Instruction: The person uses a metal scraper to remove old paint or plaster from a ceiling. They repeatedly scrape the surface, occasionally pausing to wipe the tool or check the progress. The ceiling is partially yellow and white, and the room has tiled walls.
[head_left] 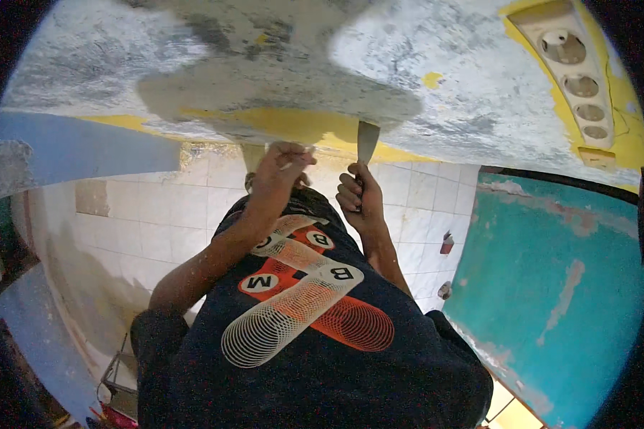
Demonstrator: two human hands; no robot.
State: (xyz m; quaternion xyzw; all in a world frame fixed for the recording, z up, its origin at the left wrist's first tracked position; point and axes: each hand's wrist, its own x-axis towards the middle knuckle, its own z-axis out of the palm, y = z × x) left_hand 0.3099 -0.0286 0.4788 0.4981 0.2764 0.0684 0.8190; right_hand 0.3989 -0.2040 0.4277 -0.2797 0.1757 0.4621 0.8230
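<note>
- Mottled grey and white covers most of the wall [465, 86] in front of you, with a dark shadow across its middle.
- Beneath you spreads a white tiled floor [426, 193], seen on both sides of your body.
- To your right is a teal surface [529, 286], its coating worn off in pale patches.
- Your dark shirt [265, 386] carries an orange and white coil print.
- A yellow band [286, 125] shows along the wall's near edge, just beyond your hands.
- At upper right, a cream socket panel [581, 87] with four round openings sits on the wall, edged with yellow.
- Your left hand [283, 168] is raised near the yellow band, fingers bent and partly curled; blur hides whether they pinch anything, so you cannot tell if it is holding something.
- Your right hand [361, 193] is closed firmly, fingers wrapped round the scraper's handle.
- The scraper [367, 143] points away from you, its flat grey blade over the yellow band; whether its edge touches the wall cannot be told.
</note>
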